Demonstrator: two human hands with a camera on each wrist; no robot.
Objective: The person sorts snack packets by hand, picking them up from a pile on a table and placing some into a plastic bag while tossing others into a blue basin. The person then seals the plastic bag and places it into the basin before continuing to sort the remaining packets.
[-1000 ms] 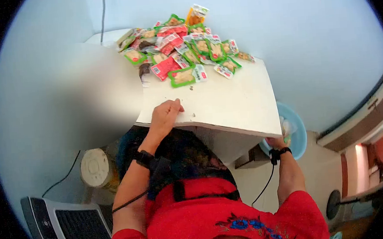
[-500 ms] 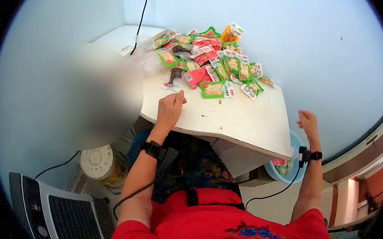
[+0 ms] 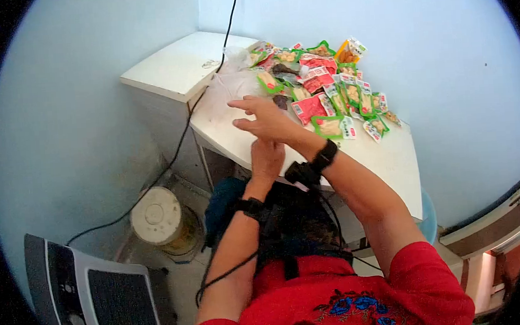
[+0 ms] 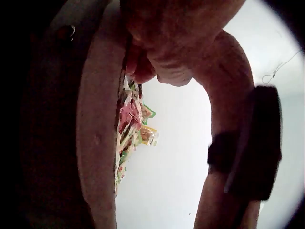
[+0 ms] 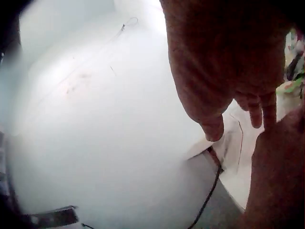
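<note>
a: what is happening at the white surface [image 3: 390, 157]?

b: the right grip [image 3: 266, 120] hangs released, fingers spread and holding nothing, at the near side of a clear plastic bag [image 3: 234, 80]; whether they touch is impossible to tell.

a: why cross over from the right?

b: probably because the bag lies toward the person's left, beside the heap. an unclenched spread also seems to suit thin, slack plastic.

a: and the left grip [image 3: 267, 161]?

b: it sits below the right one in the head view, partly hidden, so whether it is clenched or grasping something cannot be told.

a: the heap?

b: sealed snack packs [image 3: 317, 78] lie toward the wall [image 3: 445, 68], a red packet [image 3: 309, 107] and a green-edged pouch [image 3: 328, 126] foremost, presumably leaving the forearms room. behind, a yellow pouch [image 3: 348, 51] stands tilted, seemingly propped.
</note>
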